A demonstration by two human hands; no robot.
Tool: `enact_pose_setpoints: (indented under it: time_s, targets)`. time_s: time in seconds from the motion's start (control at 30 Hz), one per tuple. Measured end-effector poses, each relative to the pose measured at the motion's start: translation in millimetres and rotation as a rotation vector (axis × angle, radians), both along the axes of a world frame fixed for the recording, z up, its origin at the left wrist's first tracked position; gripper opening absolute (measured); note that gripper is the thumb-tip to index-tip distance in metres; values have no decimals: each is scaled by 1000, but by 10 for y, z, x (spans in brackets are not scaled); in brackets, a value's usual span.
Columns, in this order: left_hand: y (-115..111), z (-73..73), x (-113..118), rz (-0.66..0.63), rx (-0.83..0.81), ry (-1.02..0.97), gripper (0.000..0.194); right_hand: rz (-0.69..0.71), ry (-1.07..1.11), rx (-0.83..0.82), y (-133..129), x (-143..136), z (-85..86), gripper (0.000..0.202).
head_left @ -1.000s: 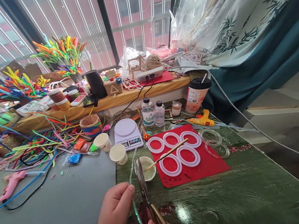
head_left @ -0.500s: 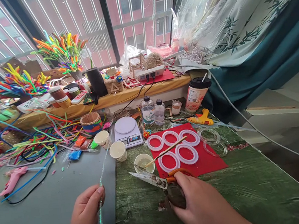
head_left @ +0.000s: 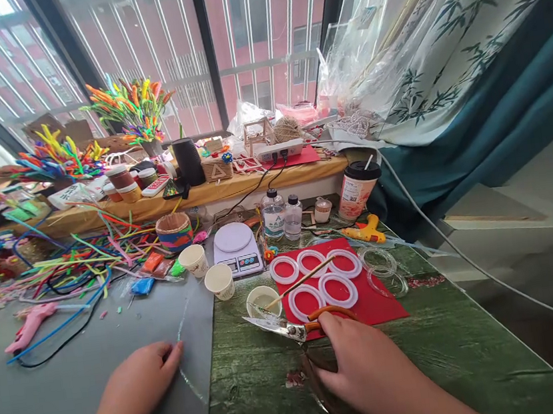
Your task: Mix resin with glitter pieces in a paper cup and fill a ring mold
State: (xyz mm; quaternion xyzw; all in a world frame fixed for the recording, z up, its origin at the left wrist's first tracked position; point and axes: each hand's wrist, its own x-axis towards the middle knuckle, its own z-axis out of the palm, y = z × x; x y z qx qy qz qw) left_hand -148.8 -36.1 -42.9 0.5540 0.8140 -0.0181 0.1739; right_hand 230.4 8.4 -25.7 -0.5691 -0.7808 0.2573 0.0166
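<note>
My left hand is low over the grey mat, with thumb and fingers pinched on a thin, shimmering strand that lies curved along the mat. In my right hand is a pair of scissors with orange handles and worn metal blades, spread apart and pointing left. Just beyond the blades stands a paper cup holding clear liquid. A wooden stick leans from this cup across white ring molds on a red sheet.
Two more paper cups stand beside a kitchen scale. Behind are clear bottles, a lidded drink cup and a yellow glue gun. A pink glue gun and tangled pipe cleaners lie left.
My left hand has moved left and down to the mat, and the strand, held upright before, now lies there. The scissors stay in my right hand, hardly moved. The view has tilted slightly.
</note>
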Motion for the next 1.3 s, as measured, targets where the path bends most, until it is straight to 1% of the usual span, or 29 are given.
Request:
enact_pose_setpoints:
  time_s: [0.03,0.07,0.13,0.17,0.23,0.3,0.37,0.43,0.5,0.6,0.73,0.83,0.93,1.03,1.13,1.17,1.3]
  targets:
    - [29,48,-2,13,-14,54,53,4,-26,2,11,2,42,25]
    - [61,102,20,35,12,113,56,12,-51,8,23,6,89,25]
    - [138,212,142,36,109,160,56,33,-93,17,50,17,192,26]
    - [185,260,239,-9,192,129,53,43,-110,19,65,23,246,27]
    - [295,326,484,-135,351,-10,46,52,-152,12,91,37,346,31]
    - [422,350,755,-269,460,-141,41,58,-188,12,109,47,426,35]
    - [551,344,999,-395,561,-217,36,64,-216,27,114,54,477,35]
    - [660,322,1180,-466,592,-235,36,66,-244,48,107,56,505,33]
    - [737,293,1289,-509,581,-217,39,71,-256,75,92,58,521,28]
    - [799,239,1335,-535,548,-225,43,81,-243,92,76,71,533,25]
    - [846,142,1285,-491,545,-230,45,75,-268,60,88,125,529,27]
    - [871,72,1248,-457,524,-220,39,62,-281,18,105,162,522,27]
    - [884,34,1232,-444,496,-240,35,52,-302,-24,116,170,531,27]
    - [894,42,1209,-438,496,-263,28,51,-312,-39,127,171,541,28]
    - [907,87,1167,-437,507,-288,12,47,-299,-34,129,197,532,28]
    - [911,106,1154,-439,504,-302,12,48,-288,-34,127,211,523,29]
    - [920,164,1138,-423,464,-328,20,54,-269,-40,113,254,478,29]
